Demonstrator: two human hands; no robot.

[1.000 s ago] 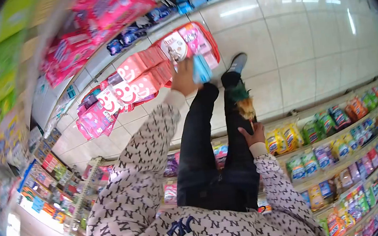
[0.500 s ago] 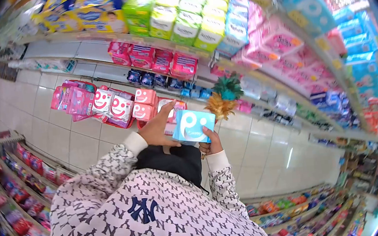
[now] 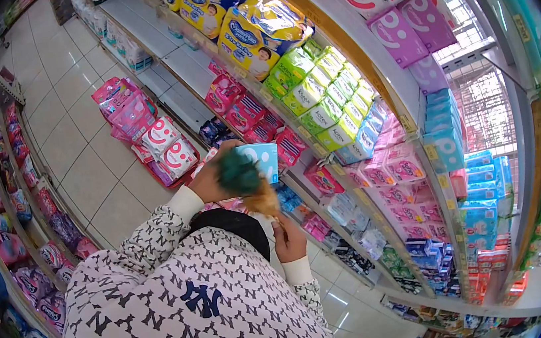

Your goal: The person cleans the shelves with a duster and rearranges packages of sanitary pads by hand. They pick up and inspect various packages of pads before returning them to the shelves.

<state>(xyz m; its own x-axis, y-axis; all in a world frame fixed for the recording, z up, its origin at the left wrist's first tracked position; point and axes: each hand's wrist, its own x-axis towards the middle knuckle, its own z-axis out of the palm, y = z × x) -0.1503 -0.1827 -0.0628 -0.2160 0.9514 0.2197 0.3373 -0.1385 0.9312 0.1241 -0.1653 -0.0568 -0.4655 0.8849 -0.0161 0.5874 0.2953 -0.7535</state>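
Note:
My left hand [image 3: 204, 184] is closed on a light-blue sanitary pad pack [image 3: 266, 155] with a white smiling-face print; its fingertips are hidden behind green feathers. Those feathers belong to a feather duster [image 3: 240, 172], green at the tip and golden-brown lower down, which overlaps the left part of the pack. My right hand [image 3: 290, 239] grips the duster just below the golden feathers, with its fingers curled. Below the hands, a little pink packaging shows in front of my black garment.
A red basket [image 3: 177, 183] of pink, white and purple packs stands on the tiled floor [image 3: 78, 151] at left. Shelves on the right carry green packs [image 3: 323, 106], yellow diaper packs [image 3: 244, 44] and pink packs [image 3: 393, 165]. Another stocked shelf [image 3: 19, 217] runs along the left.
The feather duster has swung from right of the pack to in front of it. My right hand has left the pack and lowered. The view has turned, bringing upper shelves in.

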